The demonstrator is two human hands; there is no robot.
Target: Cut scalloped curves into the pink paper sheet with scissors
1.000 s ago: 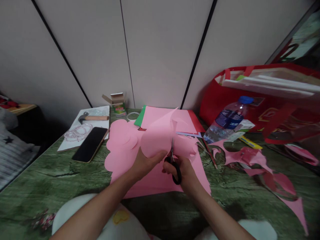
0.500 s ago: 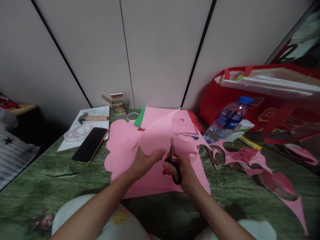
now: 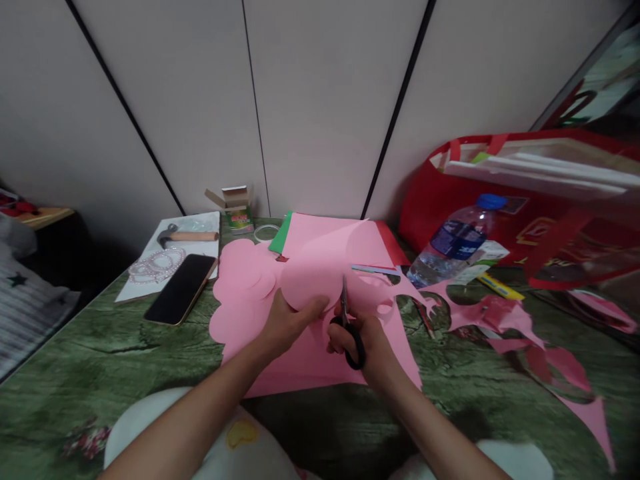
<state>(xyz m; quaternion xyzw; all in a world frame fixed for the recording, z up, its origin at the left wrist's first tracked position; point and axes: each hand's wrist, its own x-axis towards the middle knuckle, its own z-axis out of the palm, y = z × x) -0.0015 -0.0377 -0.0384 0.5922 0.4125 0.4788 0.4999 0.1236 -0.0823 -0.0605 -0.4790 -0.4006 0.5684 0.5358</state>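
My left hand (image 3: 293,320) grips a curling sheet of pink paper (image 3: 315,267), thumb on its near side and the fingers mostly hidden behind it. My right hand (image 3: 357,337) holds scissors (image 3: 354,347) by their black handles, fingers closed through the loops. The blades point away from me and stand at the right edge of the held paper. Beneath both hands lie larger pink sheets (image 3: 300,367). Several rounded pink cut-outs (image 3: 243,273) are stacked to the left of my left hand.
A dark phone (image 3: 181,290), a hammer (image 3: 193,236) and pink beads (image 3: 156,265) lie at the left. Pink paper scraps (image 3: 505,317) spread across the right. A water bottle (image 3: 453,240) leans before a red bag (image 3: 425,193). A small open box (image 3: 239,212) stands by the wall.
The loose strip of pink paper right of the blades has dropped lower, baring the sheets behind it. Both hands stay in nearly the same place.
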